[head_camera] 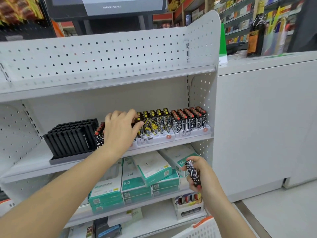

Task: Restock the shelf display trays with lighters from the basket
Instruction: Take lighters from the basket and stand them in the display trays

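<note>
Although the white basket [204,228] at the bottom edge shows only its rim and none of its contents, restocking appears well advanced. Just above it, the right hand [199,174] holds a small bunch of black-and-white patterned lighters [193,174], fingers curled round them, in front of the teal boxes [147,170] stacked on the lower shelf. Farther in, the left hand [120,129] reaches to the middle shelf, its fingertips pinching a yellow-topped lighter [139,119] at the near-left corner of the centre tray [155,139]. The right tray [190,132] looks full; the left tray is largely hidden behind the hand, so its fill cannot be judged. An empty black slotted rack [72,136] stands beside it. The upper shelf lip [109,78] overhangs, limiting the approach from above.
</note>
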The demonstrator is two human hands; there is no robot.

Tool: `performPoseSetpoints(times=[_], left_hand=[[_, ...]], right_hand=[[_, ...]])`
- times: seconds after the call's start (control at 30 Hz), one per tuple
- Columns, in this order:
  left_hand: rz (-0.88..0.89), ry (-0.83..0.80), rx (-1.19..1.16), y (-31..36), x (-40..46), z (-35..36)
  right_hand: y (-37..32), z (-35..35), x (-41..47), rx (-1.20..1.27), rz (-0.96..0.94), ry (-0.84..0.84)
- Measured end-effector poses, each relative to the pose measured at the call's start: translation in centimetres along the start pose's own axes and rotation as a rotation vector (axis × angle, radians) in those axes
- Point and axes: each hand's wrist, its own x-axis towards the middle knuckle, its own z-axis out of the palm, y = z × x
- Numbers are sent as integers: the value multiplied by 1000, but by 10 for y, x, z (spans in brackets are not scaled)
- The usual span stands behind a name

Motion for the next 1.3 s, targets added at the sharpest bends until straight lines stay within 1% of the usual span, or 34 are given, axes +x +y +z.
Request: performPoseSetpoints(times=[0.13, 0.2, 0.27, 0.3, 0.33, 0.4, 0.43, 0.47, 0.5, 0.53, 0.57, 0.63, 0.7, 0.73, 0.77, 0.83, 0.9, 1.0, 1.07, 1.1, 1.13, 1.2, 1.23, 1.3], left_hand=[[-4, -14, 61, 0, 1, 1], [-57, -28, 3, 7, 2, -7], [-65, -19, -134, 24, -4, -18], [-32, -43, -227, 36, -11, -23], [24, -108, -330, 49, -20, -27], [215, -314, -493, 76, -42, -32], [331, -384, -517, 87, -52, -31], [437, -414, -517, 95, -60, -27], [505, -411, -515, 101, -64, -22], [516, -390, -533, 106, -65, -18], [475, -366, -580, 111, -66, -15], [297, -341, -739, 118, -65, -11], [82, -452, -952, 124, -62, -8], [15, -519, -1036, 126, -62, -7], [-13, -557, -1078, 129, -62, -7], [-11, -584, -1078, 132, -66, -3], [-11, -589, -1062, 136, -69, -1], [-11, -535, -1029, 142, -69, 0], [-70, -435, -1078, 148, -69, -2], [-113, -397, -1116, 153, -69, -4], [-146, -394, -1152, 157, -70, -7], [-169, -449, -1163, 168, -70, -8], [-168, -467, -1129, 173, -70, -6], [-171, -447, -1052, 178, -68, -2]], right_hand=[[2, -11, -4, 93, -75, 13], [2, -16, -9, 178, -99, 1], [0, -19, -13, 286, -118, -17], [-2, -21, -14, 338, -122, -20], [-3, -23, -16, 387, -122, -21], [-4, -25, -17, 465, -127, -28], [-5, -27, -18, 490, -139, -41], [-6, -29, -20, 507, -157, -55], [-7, -31, -22, 514, -179, -71], [-7, -34, -24, 513, -205, -83], [-8, -36, -27, 509, -233, -90], [-8, -41, -29, 513, -281, -100], [-9, -45, -30, 509, -305, -58], [-9, -47, -30, 480, -318, -16], [-9, -49, -31, 432, -330, 30], [-8, -52, -32, 332, -362, 95], [-9, -54, -34, 269, -405, 113], [-11, -58, -34, 208, -471, 124], [-9, -61, -31, 145, -510, 172], [-6, -62, -28, 69, -533, 238], [-2, -64, -25, -55, -568, 332], [6, -64, -20, -372, -703, 543], [8, -63, -18, -492, -783, 617], [13, -61, -13, -582, -885, 681]])
